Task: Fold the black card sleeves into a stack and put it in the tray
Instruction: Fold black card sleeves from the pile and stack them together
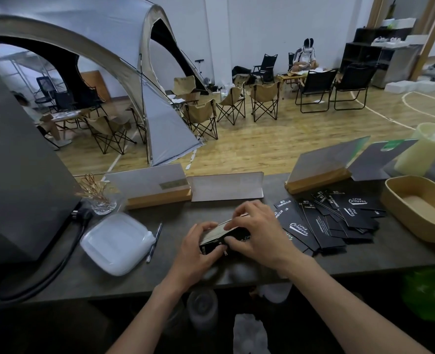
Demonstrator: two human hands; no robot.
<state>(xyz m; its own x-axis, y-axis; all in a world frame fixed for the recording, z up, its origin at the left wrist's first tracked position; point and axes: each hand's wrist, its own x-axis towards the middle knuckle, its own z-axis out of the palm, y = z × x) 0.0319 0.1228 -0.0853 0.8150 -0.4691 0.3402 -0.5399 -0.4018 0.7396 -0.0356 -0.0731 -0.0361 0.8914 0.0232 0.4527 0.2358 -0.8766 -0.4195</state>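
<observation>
A black card sleeve [212,245] with white lettering lies on the dark counter in front of me, partly bent, its pale inner side showing. My left hand [198,247] grips its left end, thumb underneath. My right hand [256,227] presses down on its right part with fingers spread over it. To the right a loose pile of flat black card sleeves [331,222] with white "Camping" print fans across the counter. Further right stands a tan tray [392,200], nothing visible inside it.
A white lidded plastic box [116,242] and a pen [155,241] lie at the left. A glass with sticks [101,200], wooden-based sign holders [157,198] and a pale cylinder [420,152] stand along the back edge. A dark box with cables is at far left.
</observation>
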